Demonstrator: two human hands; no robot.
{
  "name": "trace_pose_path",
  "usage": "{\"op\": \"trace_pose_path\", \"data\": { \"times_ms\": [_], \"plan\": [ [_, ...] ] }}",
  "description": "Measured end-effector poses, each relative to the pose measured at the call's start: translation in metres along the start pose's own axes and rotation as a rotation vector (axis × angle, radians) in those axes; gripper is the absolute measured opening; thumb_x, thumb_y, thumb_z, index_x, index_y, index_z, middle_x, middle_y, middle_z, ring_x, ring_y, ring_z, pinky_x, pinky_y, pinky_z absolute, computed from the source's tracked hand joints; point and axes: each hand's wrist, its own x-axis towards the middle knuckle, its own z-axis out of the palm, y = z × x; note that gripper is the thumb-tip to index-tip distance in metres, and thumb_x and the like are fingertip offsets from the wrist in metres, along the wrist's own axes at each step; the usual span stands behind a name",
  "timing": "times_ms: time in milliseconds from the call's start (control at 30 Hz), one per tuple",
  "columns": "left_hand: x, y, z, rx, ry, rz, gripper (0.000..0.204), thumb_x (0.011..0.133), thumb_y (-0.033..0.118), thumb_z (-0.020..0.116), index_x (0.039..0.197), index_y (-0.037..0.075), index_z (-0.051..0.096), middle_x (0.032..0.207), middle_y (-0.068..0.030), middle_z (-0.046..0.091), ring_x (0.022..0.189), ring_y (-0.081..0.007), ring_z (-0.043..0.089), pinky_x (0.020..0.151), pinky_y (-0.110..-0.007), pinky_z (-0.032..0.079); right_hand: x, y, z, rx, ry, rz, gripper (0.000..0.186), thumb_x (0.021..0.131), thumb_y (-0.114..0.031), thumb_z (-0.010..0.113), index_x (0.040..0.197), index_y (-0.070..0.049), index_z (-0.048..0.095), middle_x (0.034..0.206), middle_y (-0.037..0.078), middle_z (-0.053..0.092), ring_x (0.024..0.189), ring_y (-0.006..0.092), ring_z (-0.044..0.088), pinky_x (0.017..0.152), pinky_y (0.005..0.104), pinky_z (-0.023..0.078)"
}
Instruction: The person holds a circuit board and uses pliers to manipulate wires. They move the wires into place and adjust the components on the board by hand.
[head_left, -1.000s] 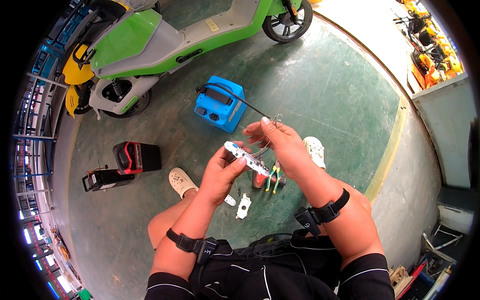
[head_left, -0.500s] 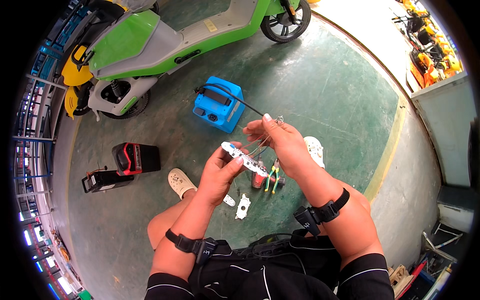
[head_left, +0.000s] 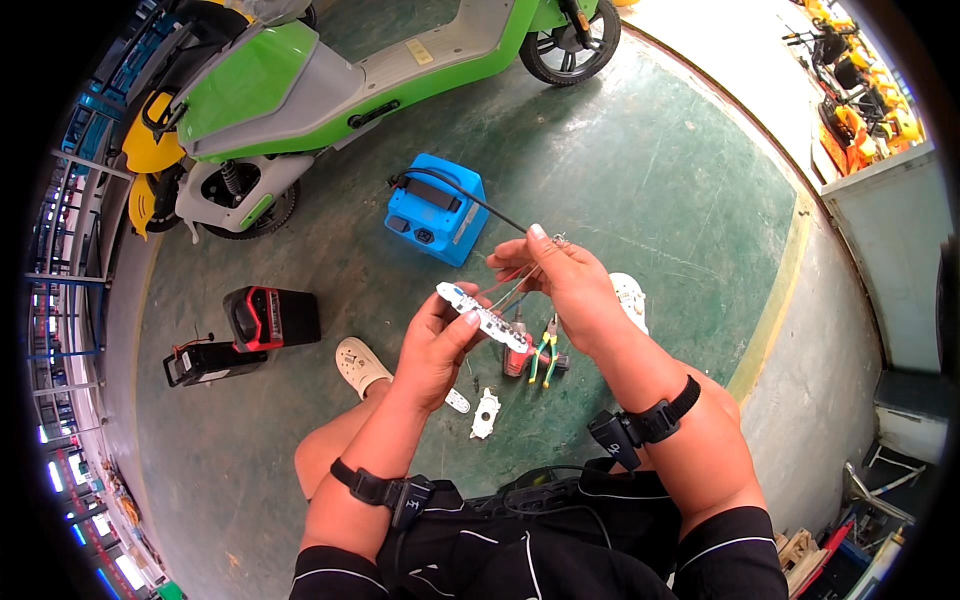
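My left hand (head_left: 433, 355) is closed on a long, narrow white board (head_left: 480, 316) with small dark components, thumb across it. Thin coloured wires (head_left: 508, 290) run from near the board toward my right hand (head_left: 566, 290), whose fingers are closed around them at the end of a black cable (head_left: 475, 195). That cable leads from a blue box (head_left: 460, 235) on the floor. Beneath my hands lie green-and-yellow pliers (head_left: 550, 362) on a red tool (head_left: 518, 360), plus a white plastic piece (head_left: 485, 412) and another small white part (head_left: 457, 400).
A green-and-grey scooter (head_left: 250, 90) stands behind, beside a yellow one (head_left: 152, 140). Two battery cases, red-black (head_left: 270, 320) and black (head_left: 205, 365), sit left. My shoes (head_left: 358, 368) rest on the green floor (head_left: 680, 200); a pale cabinet (head_left: 880, 220) is right, shelving (head_left: 85, 270) far left.
My left hand and the white board have shifted slightly left, away from my right hand. The coloured wires between the hands show more stretched out.
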Motion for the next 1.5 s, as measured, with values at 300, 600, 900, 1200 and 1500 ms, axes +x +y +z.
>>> {"op": "trace_pose_path", "data": {
  "times_ms": [300, 600, 900, 1200, 1500],
  "plan": [
    [0.0, 0.0, -0.002, -0.002, -0.002, -0.003, 0.043, 0.094, 0.013, 0.067, 0.132, 0.002, 0.05, 0.117, -0.008, 0.06, 0.11, -0.0185, 0.061, 0.101, -0.037, 0.05, 0.001, -0.001, -0.003, -0.005, -0.009, -0.011, 0.052, 0.106, -0.044, 0.044, 0.109, 0.0, 0.07, 0.109, 0.013, 0.072, 0.098, 0.0204, 0.065, 0.088, 0.0347, 0.047],
    [0.001, -0.001, -0.002, -0.021, -0.003, 0.008, 0.041, 0.093, 0.011, 0.066, 0.13, 0.003, 0.051, 0.117, -0.008, 0.061, 0.11, -0.0183, 0.06, 0.1, -0.036, 0.05, 0.002, -0.001, -0.004, -0.046, -0.004, -0.018, 0.06, 0.106, -0.05, 0.036, 0.106, -0.004, 0.074, 0.107, 0.008, 0.074, 0.091, 0.0169, 0.064, 0.084, 0.0328, 0.046],
    [0.001, -0.005, -0.004, -0.001, 0.001, -0.019, 0.045, 0.092, 0.018, 0.067, 0.132, 0.004, 0.051, 0.118, -0.0083, 0.061, 0.111, -0.022, 0.062, 0.103, -0.04, 0.048, 0.0, -0.003, -0.002, 0.122, -0.027, -0.001, 0.058, 0.107, -0.046, 0.037, 0.112, 0.002, 0.07, 0.113, 0.013, 0.071, 0.1, 0.0224, 0.063, 0.091, 0.0383, 0.046],
    [0.003, -0.004, -0.004, -0.028, -0.015, -0.116, 0.049, 0.095, 0.007, 0.065, 0.14, 0.005, 0.046, 0.132, -0.0109, 0.055, 0.12, -0.0186, 0.056, 0.105, -0.035, 0.047, 0.001, 0.007, -0.002, -0.048, -0.122, -0.007, 0.049, 0.106, -0.041, 0.047, 0.113, 0.002, 0.068, 0.108, 0.012, 0.071, 0.098, 0.022, 0.067, 0.09, 0.0371, 0.049],
    [0.005, -0.007, -0.003, -0.02, -0.022, -0.102, 0.049, 0.094, 0.006, 0.065, 0.139, 0.004, 0.046, 0.132, -0.0096, 0.055, 0.119, -0.0178, 0.056, 0.104, -0.034, 0.047, 0.0, 0.007, -0.001, 0.03, -0.113, 0.013, 0.04, 0.104, -0.034, 0.053, 0.118, 0.001, 0.066, 0.114, 0.012, 0.07, 0.098, 0.0212, 0.068, 0.091, 0.0378, 0.05]
  ]
}}
